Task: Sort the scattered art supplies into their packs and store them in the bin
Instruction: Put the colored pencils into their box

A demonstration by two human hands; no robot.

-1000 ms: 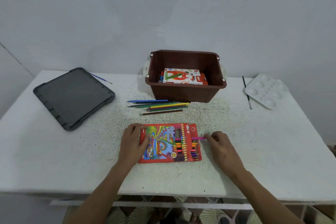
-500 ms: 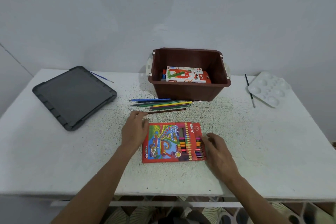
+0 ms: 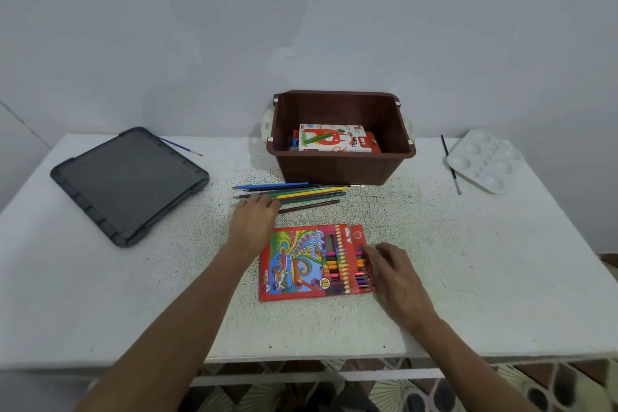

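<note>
A red colour pencil pack (image 3: 301, 264) lies flat on the white table (image 3: 468, 278), with several pencils showing through its window. My right hand (image 3: 391, 273) rests on the pack's right edge, fingers spread on the pencil ends. My left hand (image 3: 254, 216) reaches over the left ends of several loose colour pencils (image 3: 297, 192) lying in front of the brown bin (image 3: 341, 167); whether it grips one is hidden. A brown pencil (image 3: 311, 206) lies nearest the pack. An oil pastels box (image 3: 334, 142) sits inside the bin.
A dark grey bin lid (image 3: 130, 182) lies at the left with a blue paintbrush (image 3: 180, 146) behind it. At the right are a white paint palette (image 3: 485, 160) and a black paintbrush (image 3: 451, 165). The table's front edge runs near me.
My left hand left the pack and moved up to the loose pencils. My right hand pushed the pink pencil into the pack and now rests on the pack's right edge.
</note>
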